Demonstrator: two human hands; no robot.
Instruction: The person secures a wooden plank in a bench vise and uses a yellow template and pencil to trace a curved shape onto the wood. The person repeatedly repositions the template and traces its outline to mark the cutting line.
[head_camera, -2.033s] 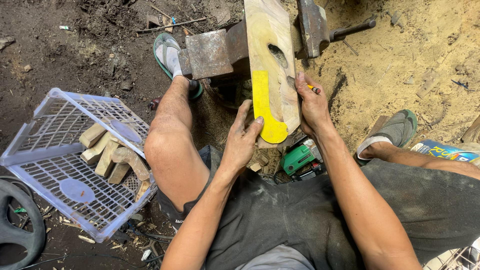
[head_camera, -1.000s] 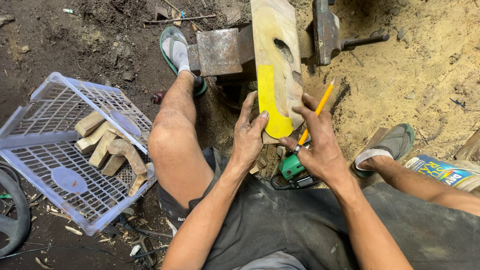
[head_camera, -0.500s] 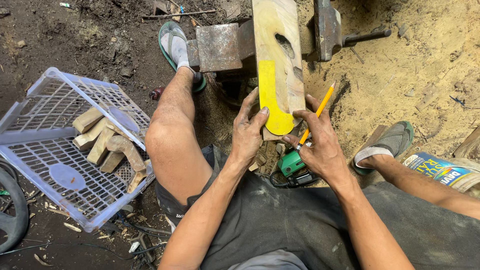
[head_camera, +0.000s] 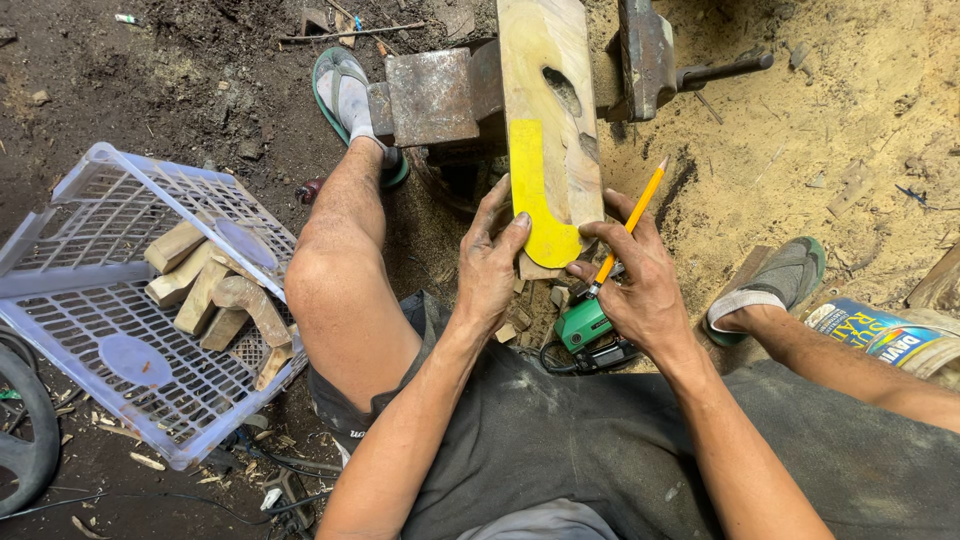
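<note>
One white plastic crate (head_camera: 70, 285) lies tipped on the dirt floor (head_camera: 150, 90) at the person's left, well apart from the work. It holds about six cut wooden blocks (head_camera: 215, 300); the pile overlaps, so the count is approximate.

One wooden plank (head_camera: 545, 100) stands clamped in one rusty metal vise (head_camera: 430, 95), its near end pointing toward the person. One yellow J-shaped template (head_camera: 535, 205) lies flat on the plank's face, its curved foot at the near end; the plank's right edge shows bare wood beside it. One oval hole (head_camera: 563, 90) sits in the plank above the template.

Two feet in green-soled sandals: one (head_camera: 345, 95) beside the vise, one (head_camera: 785, 275) out on the sawdust (head_camera: 850, 150) to the right. Open sawdust ground lies right of the plank; the raised left knee closes in the left side.

One green power tool (head_camera: 585, 330) lies on the ground between the legs, just below the plank's end.

Left hand (head_camera: 490, 265): fingers spread, thumb tip pressing the template's lower edge, fingertips on the plank's left edge. Forearm comes up from below.

Right hand (head_camera: 645, 285): closed around one yellow pencil (head_camera: 628, 225), tip down near the template's foot, shaft slanting up to the right.
</note>
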